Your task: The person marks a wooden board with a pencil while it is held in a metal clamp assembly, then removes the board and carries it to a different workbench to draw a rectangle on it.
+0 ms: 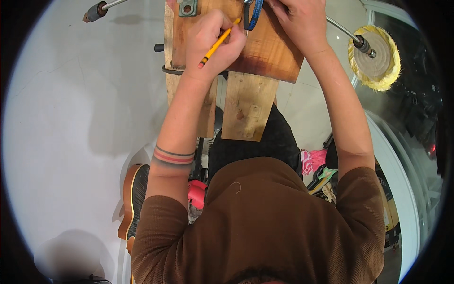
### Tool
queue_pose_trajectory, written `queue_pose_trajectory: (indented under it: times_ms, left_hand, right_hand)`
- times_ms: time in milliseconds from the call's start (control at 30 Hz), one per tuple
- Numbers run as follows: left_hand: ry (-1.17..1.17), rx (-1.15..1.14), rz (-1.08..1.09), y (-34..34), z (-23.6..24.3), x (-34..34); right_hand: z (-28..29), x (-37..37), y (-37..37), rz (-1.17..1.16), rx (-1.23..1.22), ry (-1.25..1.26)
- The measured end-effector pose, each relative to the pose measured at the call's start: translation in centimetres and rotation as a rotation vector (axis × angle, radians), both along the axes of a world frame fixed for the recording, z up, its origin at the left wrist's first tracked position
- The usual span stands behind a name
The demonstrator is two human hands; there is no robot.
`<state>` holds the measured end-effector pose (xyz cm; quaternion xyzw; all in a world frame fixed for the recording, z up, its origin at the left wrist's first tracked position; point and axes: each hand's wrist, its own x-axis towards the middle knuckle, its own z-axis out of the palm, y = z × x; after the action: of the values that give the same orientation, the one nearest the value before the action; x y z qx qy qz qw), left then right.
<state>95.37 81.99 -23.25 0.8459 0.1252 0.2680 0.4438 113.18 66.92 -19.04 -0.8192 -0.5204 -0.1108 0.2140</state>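
My left hand (213,42) is closed on a yellow pencil (217,46) with a pink eraser end, its tip pointing up and to the right. This hand rests over a reddish-brown wooden board (272,54). Just right of the pencil tip, a curved blue-and-black band (254,15) sits over the board, its upper part cut off by the picture's top edge. My right hand (300,21) lies at the board's right side, fingers reaching toward the band. Its fingertips run out of the picture, so whether it grips the band is hidden.
Paler planks (248,106) support the board over my lap. A green metal bracket (188,8) sits at its far left. Rods extend sideways, one with a chuck (96,12), the other with a yellow-edged buffing wheel (373,57). A guitar body (134,199) stands at left.
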Motion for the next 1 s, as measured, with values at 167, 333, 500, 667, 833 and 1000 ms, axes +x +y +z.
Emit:
queue_pose_trajectory:
  times_ms: [167,333,500,667,833,1000]
  left_hand:
    - [-0.029,-0.084,0.025,-0.2,0.1,0.2]
    - [-0.018,-0.124,0.054,-0.2,0.0,0.8]
    - [0.041,-0.131,-0.011,-0.2,0.5,-1.7]
    - [-0.049,-0.119,0.033,-0.4,0.3,0.0]
    - [0.015,-0.019,-0.032,-0.7,0.2,-2.4]
    - [0.076,-0.107,-0.074,-1.6,0.7,-4.4]
  right_hand:
    - [-0.2,0.0,0.2,0.001,0.015,0.01]
    - [0.0,0.0,0.1,-0.001,0.032,0.025]
    - [0.1,0.0,0.1,-0.007,0.009,0.032]
    - [0.1,-0.1,0.2,-0.003,0.031,0.023]
    - [-0.1,0.1,0.1,-0.005,0.029,0.019]
    - [0.0,-0.1,0.1,-0.012,0.03,0.026]
